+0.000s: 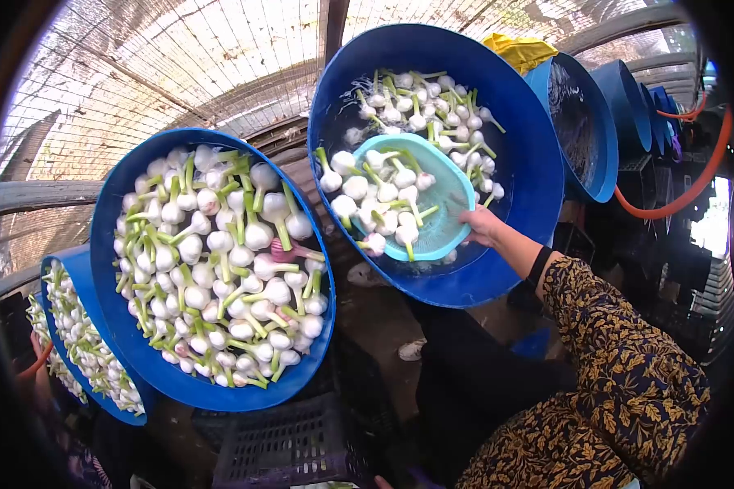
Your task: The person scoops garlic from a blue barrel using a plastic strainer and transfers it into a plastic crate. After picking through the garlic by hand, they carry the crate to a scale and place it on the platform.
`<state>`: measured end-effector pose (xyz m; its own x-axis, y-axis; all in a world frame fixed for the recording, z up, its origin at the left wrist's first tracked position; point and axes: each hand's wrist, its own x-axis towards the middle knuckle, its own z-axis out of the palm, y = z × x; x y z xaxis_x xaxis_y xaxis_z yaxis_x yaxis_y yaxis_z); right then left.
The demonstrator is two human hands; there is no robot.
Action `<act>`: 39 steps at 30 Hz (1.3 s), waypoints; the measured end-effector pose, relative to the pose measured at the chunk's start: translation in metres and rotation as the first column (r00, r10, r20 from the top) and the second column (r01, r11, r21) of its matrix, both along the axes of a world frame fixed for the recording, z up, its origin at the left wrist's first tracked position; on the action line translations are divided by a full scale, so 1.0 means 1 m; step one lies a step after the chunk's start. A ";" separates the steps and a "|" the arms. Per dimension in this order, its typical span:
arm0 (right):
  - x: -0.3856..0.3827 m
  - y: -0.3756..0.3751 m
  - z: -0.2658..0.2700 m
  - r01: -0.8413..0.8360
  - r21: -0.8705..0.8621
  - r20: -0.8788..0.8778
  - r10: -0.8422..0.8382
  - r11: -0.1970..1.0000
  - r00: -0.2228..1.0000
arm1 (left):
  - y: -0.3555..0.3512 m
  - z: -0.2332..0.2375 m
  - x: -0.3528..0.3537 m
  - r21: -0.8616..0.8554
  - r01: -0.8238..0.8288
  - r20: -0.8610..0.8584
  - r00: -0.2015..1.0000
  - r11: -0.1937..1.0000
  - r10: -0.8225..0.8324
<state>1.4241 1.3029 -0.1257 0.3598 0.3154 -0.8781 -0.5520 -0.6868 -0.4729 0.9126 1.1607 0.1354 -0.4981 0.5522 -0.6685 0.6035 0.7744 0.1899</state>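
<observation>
My right hand [483, 226] is closed on the right rim of a light turquoise plastic basket [444, 216], which holds several white garlic bulbs with green stems. The basket is tilted inside a large blue tub [530, 163], where more garlic bulbs [465, 122] lie in water. Left of it, a second blue tub [212, 397] is full of garlic bulbs [220, 269]; something pink and ribbed [283, 251] lies among them. Only a sliver of what seems to be my left hand [382, 482] shows at the bottom edge, by a black crate; its fingers are hidden.
A black plastic crate [281, 440] stands below the second tub. More blue tubs of garlic [94, 342] are at the far left. At the right are a blue tub with water [599, 122], several others, a yellow cloth or bag [520, 50] and an orange hose [693, 191].
</observation>
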 end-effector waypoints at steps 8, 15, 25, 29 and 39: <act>0.016 -0.038 0.054 0.225 0.025 -0.054 -0.223 0.974 0.973 | 0.017 0.009 0.013 0.084 0.115 -0.020 0.993 0.990 -0.114; 0.024 -0.072 0.138 -0.005 0.216 -0.051 0.017 0.976 0.999 | -0.019 -0.034 -0.036 0.187 0.187 0.051 0.979 0.964 -0.200; -0.141 0.011 0.340 -0.566 0.536 0.083 0.629 0.626 0.773 | -0.031 -0.030 -0.036 0.294 0.252 -0.101 0.967 0.922 -0.232; -0.250 0.022 0.378 -0.723 0.570 0.252 0.754 0.390 0.606 | -0.066 -0.012 -0.043 0.310 0.305 -0.164 0.950 0.900 -0.266; -0.472 -0.032 0.368 -0.795 -0.090 0.993 0.012 -0.600 -0.121 | -0.207 0.013 -0.066 0.226 0.157 -0.288 0.953 0.961 -0.088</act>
